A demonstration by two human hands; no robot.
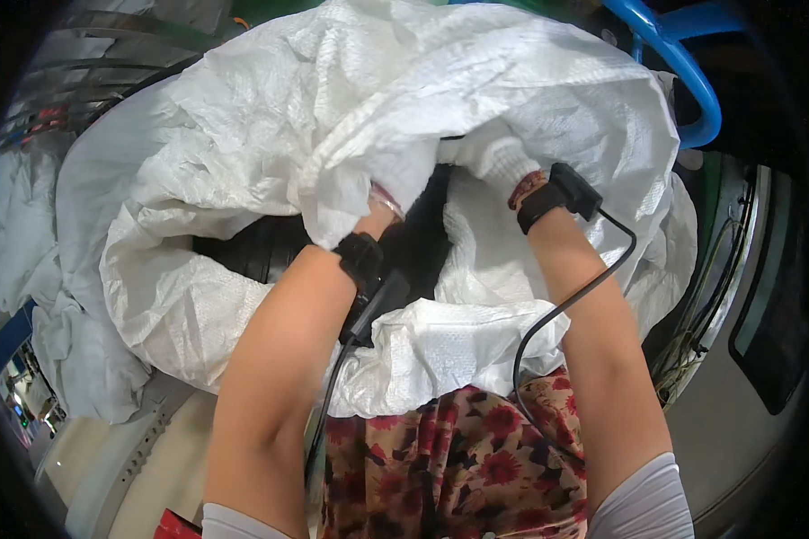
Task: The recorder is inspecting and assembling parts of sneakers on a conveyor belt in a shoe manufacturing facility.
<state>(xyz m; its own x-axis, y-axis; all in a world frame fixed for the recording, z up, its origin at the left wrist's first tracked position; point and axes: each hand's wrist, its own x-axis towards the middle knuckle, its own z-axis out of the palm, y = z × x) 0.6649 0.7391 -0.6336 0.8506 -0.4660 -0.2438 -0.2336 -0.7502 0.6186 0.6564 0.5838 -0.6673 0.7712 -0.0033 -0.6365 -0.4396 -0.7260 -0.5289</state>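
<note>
Head view, white sack (270, 126), curved blue tube (706, 103)

Reaches with the left hand (406, 172) and the right hand (493, 153), both in white knitted gloves, into a large, crumpled sack of white woven plastic (243, 135). Has the fingers of both out of sight among its folds. Shows smooth black material (259, 247) left of the grip, inside the sack's mouth. Reveals a curved, bright blue tube (708, 103) beyond the grip, to the right, and a tan garment with red flowers (458, 460) nearer the body.
</note>
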